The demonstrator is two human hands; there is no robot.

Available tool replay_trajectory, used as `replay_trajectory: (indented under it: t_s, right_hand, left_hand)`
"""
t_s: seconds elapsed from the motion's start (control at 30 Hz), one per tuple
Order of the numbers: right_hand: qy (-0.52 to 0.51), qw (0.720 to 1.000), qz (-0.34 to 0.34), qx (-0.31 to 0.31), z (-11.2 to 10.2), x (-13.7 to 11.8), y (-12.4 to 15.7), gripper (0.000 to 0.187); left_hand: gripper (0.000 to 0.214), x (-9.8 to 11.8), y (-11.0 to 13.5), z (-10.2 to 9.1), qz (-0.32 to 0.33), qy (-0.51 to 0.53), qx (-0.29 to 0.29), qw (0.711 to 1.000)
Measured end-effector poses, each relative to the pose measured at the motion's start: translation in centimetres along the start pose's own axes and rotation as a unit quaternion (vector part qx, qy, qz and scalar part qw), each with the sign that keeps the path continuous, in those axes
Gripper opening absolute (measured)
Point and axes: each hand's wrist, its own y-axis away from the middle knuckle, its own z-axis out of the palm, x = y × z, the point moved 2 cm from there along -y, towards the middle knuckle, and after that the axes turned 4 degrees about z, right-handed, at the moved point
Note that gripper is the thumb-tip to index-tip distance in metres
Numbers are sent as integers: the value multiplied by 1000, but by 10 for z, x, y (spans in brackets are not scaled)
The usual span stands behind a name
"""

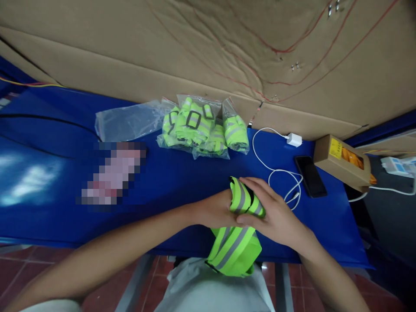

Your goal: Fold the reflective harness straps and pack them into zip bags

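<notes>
My left hand (216, 209) holds a fluorescent yellow-green reflective belt (232, 249) with grey stripes and black edging. Part of the belt is wrapped over the fingers of that hand, which it mostly hides. From the other side my right hand (274, 212) closes on the wrapped part, thumb below and fingers over the top. The loose length of belt hangs down past the table's front edge, in front of my lap. Beyond my hands lie several clear bags (195, 123) with folded belts of the same colour, some showing black buckles.
Left of the packed belts lies a flat clear plastic bag (130, 121). A blurred-out pinkish object (113, 173) is on the blue table (169, 180). To the right are a white charger (294, 139) with its cable, a black phone (310, 177) and an open cardboard box (341, 162).
</notes>
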Motion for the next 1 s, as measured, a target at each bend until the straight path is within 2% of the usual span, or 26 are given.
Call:
replay_trajectory:
  t_s: [0.13, 0.2, 0.3, 0.4, 0.5, 0.6, 0.67, 0.73, 0.8, 0.9, 0.93, 1.0]
  right_hand:
    - [-18, 999, -4, 38, -2, -3, -3, 60]
    - [-58, 996, -19, 58, -8, -3, -4, 55]
    - [-153, 982, 28, 107, -17, 2, -3, 39]
    - [-273, 943, 141, 127, -19, 13, -2, 37]
    - [-395, 885, 233, 85, -14, 21, -5, 44]
    - [-475, 829, 286, 69, -11, 23, -11, 37]
    - [-495, 812, 302, 70, -9, 23, -14, 38]
    - [-486, 819, 302, 47, -6, 23, -16, 41]
    - [-435, 857, 275, 27, -4, 23, -18, 38]
    - [-297, 938, 176, 25, -3, 23, -20, 29]
    - [-261, 954, 149, 17, -4, 23, -20, 29]
    - [-235, 964, 124, -23, -5, 22, -18, 37]
  left_hand:
    - [39, 0, 3, 1, -35, 38, -10, 999]
    - [45, 3, 6, 3, -66, 80, -41, 994]
    - [45, 6, 9, 5, -101, 104, -91, 985]
    - [35, 4, 11, 5, -115, 66, -114, 985]
    - [39, -1, 10, 4, -116, 69, -120, 984]
    - [41, -3, 8, 4, -123, 93, -119, 981]
    - [40, -3, 7, 5, -131, 119, -124, 976]
    - [38, -2, 7, 6, -123, 113, -121, 978]
    - [36, 0, 7, 6, -99, 79, -116, 985]
    - [36, 3, 8, 7, -77, 58, -121, 988]
    - [37, 4, 9, 8, -76, 59, -124, 988]
    - [39, 6, 11, 10, -79, 52, -127, 987]
